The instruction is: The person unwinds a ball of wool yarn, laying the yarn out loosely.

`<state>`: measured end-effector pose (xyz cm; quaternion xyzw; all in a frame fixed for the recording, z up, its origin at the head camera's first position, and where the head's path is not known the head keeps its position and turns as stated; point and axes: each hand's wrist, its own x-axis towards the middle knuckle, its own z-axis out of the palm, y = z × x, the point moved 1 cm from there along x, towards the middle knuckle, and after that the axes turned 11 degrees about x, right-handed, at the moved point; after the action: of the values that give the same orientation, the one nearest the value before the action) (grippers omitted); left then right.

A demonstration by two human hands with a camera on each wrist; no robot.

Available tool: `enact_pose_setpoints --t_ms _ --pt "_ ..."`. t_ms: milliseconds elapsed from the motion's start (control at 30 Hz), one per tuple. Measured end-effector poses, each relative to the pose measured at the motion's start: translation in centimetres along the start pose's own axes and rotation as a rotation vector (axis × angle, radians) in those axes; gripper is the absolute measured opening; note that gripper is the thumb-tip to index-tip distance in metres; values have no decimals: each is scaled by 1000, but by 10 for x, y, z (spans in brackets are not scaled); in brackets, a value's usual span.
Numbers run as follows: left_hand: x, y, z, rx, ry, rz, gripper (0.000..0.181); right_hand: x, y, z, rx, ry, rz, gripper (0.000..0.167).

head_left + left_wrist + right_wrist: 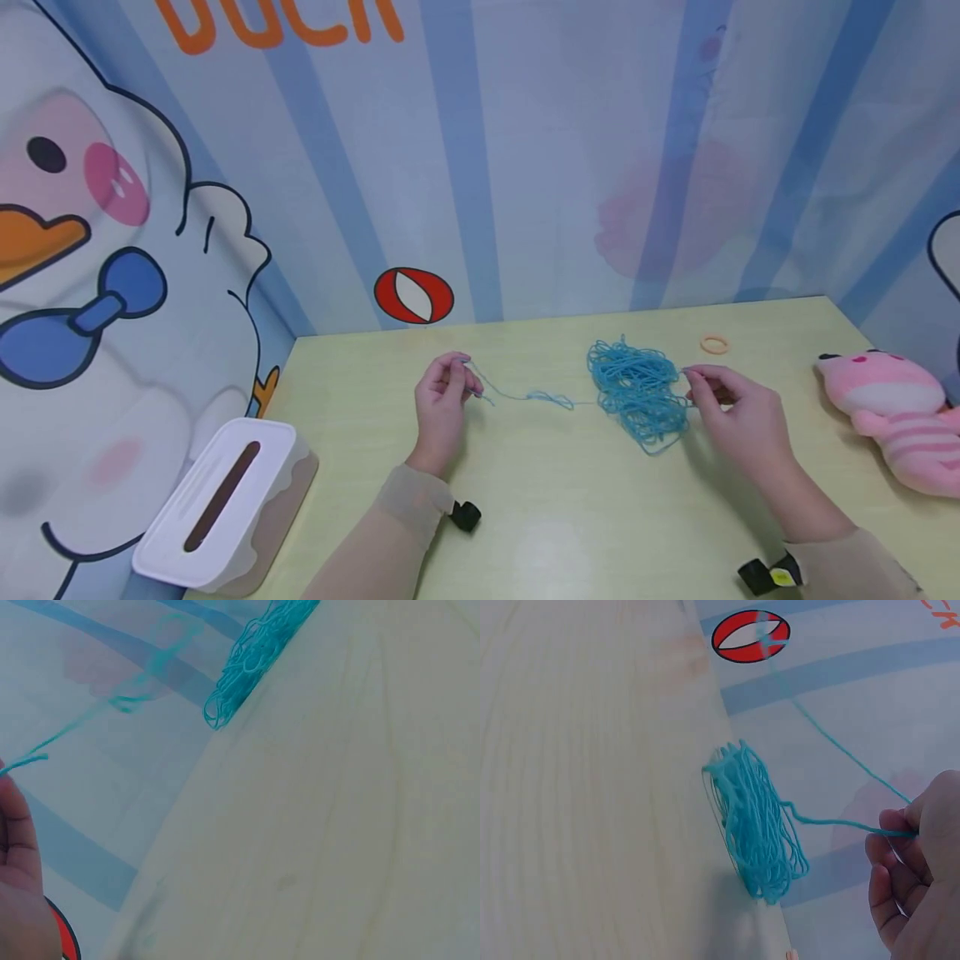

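A loose, tangled heap of blue yarn (637,392) lies on the table between the two hands. Left of it, my left hand (442,408) pinches a strand near its end, and a short tail sticks out past the fingers in the left wrist view. From there the strand sags toward a small loop (551,398) and runs on to the heap. At the heap's right edge my right hand (738,408) pinches yarn between thumb and forefinger. In the right wrist view, two strands meet at the fingertips (909,821), one coming from the yarn heap (754,825).
A peach-coloured ring (714,344) lies behind the right hand. A pink striped plush toy (896,417) rests at the table's right side. At the left stands a white-lidded box (225,500) with a slot. A printed curtain (540,167) rises behind the table.
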<state>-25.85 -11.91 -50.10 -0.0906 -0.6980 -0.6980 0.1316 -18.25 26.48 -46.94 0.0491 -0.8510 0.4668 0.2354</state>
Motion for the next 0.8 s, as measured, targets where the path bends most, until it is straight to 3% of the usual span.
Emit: enact_pose_setpoints --t_ms 367,567,667,800 --pt "1 5 0 -184 43 -9 22 0 12 -20 -29 -6 52 26" --pt "2 3 1 -345 25 -65 24 -3 17 -14 101 -28 63 26" --pt "1 5 2 -326 4 -99 22 -2 17 -9 201 -46 86 28" --pt "0 6 2 -215 -43 -95 21 0 14 -4 301 -57 105 32"
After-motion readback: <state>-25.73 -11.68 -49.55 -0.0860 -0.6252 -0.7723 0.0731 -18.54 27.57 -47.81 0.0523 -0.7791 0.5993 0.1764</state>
